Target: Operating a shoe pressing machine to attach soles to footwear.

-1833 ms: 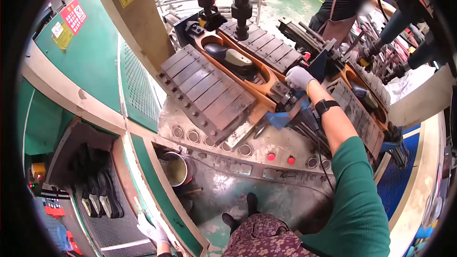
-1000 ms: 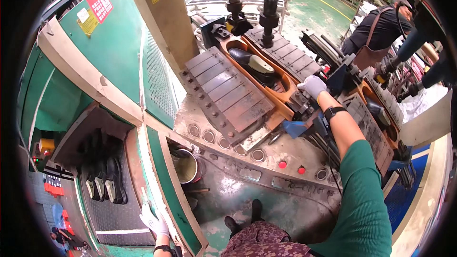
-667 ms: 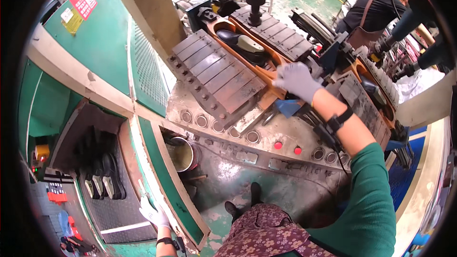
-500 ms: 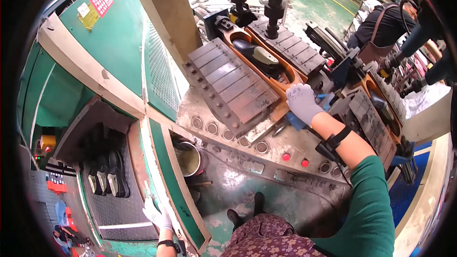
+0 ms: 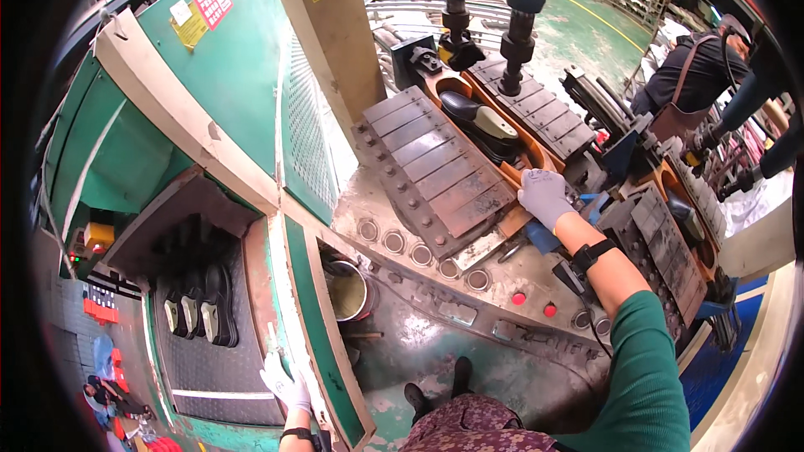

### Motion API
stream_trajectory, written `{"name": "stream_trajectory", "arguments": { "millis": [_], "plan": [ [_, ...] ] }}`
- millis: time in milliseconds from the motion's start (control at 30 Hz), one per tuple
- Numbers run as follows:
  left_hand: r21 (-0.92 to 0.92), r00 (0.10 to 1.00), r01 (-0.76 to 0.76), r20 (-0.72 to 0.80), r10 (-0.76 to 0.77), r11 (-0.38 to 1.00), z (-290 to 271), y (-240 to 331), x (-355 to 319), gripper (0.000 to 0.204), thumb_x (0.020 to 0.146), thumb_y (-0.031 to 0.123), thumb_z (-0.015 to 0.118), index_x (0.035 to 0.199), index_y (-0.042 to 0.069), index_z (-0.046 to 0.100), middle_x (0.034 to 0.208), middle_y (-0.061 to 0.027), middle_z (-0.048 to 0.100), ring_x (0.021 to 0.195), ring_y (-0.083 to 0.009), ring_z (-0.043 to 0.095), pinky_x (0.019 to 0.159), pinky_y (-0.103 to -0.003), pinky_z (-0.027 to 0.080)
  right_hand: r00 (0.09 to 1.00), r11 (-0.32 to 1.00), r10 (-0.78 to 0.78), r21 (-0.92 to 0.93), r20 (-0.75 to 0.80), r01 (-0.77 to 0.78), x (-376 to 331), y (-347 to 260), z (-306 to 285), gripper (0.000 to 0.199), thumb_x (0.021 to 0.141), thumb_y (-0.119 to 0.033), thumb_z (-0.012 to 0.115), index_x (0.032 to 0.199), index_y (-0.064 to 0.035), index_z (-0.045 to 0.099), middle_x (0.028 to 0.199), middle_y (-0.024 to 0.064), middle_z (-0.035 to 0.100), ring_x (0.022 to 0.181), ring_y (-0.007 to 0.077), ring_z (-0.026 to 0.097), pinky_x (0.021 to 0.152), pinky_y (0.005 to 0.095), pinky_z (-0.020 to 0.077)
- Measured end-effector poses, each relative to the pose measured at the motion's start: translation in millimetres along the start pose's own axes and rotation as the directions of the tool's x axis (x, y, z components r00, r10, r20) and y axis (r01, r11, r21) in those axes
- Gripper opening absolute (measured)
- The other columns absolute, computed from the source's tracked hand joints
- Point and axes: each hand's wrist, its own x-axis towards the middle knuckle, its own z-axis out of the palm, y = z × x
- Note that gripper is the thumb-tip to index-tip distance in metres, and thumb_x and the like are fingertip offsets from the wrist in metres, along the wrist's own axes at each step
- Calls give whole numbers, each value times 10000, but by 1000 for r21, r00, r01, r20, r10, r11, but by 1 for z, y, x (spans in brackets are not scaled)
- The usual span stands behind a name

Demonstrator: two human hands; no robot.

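My right hand (image 5: 546, 197), in a pale glove, is closed at the near end of an orange cradle (image 5: 543, 151) on the press. Its fingers curl down, and I cannot make out what they grip, if anything. In that cradle lies a black shoe with a pale sole (image 5: 479, 117), sole upward, between two segmented metal side blocks (image 5: 435, 163). At the lower left my left hand (image 5: 287, 381), also gloved, rests with fingers stretched along the cream-green edge of a machine opening. Several black shoes (image 5: 219, 305) stand on the dark conveyor belt (image 5: 243, 368) beside it.
A second orange cradle (image 5: 703, 243) with a dark shoe sits to the right. Dark press cylinders (image 5: 519, 42) hang above. Two red buttons (image 5: 519, 298) are on the machine's front. A bucket (image 5: 352, 293) stands below. Another person (image 5: 687, 75) is at the far right.
The whole view has shifted, so things appear slightly farther right. Both hands stay about where they were: right at the cradle's near end, left on the machine edge.
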Motion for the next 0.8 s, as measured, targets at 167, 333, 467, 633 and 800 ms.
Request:
{"name": "stream_trajectory", "arguments": {
  "millis": [167, 333, 467, 633, 800],
  "plan": [
    [15, 999, 41, 24, -41, 999, -8, -5, -12, 508, 965, 255, 556, 1416, 30, 492, 1446, -190, 512, 1387, -355, 433, 1207, -543, 216, 999, 999, 25, 48, -28, -24, 5, -6, -8, 265, 818, -303, 650, 959, -95, 733, 956, 117, 752, 933, 285, 729, 791, 426, 565],
    [-21, 998, 0, 69, 2, 1000, -1, 9, 8, 524, 988, 292, 544, 1443, 40, 481, 1465, -183, 506, 1397, -345, 429, 1210, -549, 203, 990, 999, 38, -12, -139, -41, 5, 18, -11, 291, 864, -350, 597, 908, -105, 748, 890, 131, 749, 894, 312, 731, 803, 438, 576],
    [-41, 999, -20, 27, 21, 999, -19, -3, -8, 595, 987, 430, 534, 1449, 59, 478, 1466, -173, 518, 1379, -358, 456, 1193, -563, 218, 982, 968, 54, 252, -180, -7, -55, 9, -59, 359, 1009, -311, 539, 819, -75, 731, 832, 89, 729, 781, 193, 700, 678, 334, 548],
    [-105, 997, -68, 24, 71, 992, -16, 11, 10, 484, 974, 293, 544, 1400, 65, 522, 1385, -164, 584, 1267, -342, 539, 1072, -482, 343, 865, 392, -250, 862, 436, -321, -244, -69, -58, 403, 1009, -372, 601, 816, -42, 729, 700, 23, 691, 613, 64, 594, 586, 252, 483],
    [-94, 996, -82, 18, 84, 992, -8, -2, 0, 519, 979, 338, 540, 1425, 74, 505, 1426, -164, 549, 1331, -344, 496, 1113, -543, 288, 712, 967, -17, 193, 702, -167, -480, -120, 59, 383, 939, -407, 517, 846, -107, 736, 877, 179, 723, 859, 386, 698, 783, 477, 556]
  ]
}}
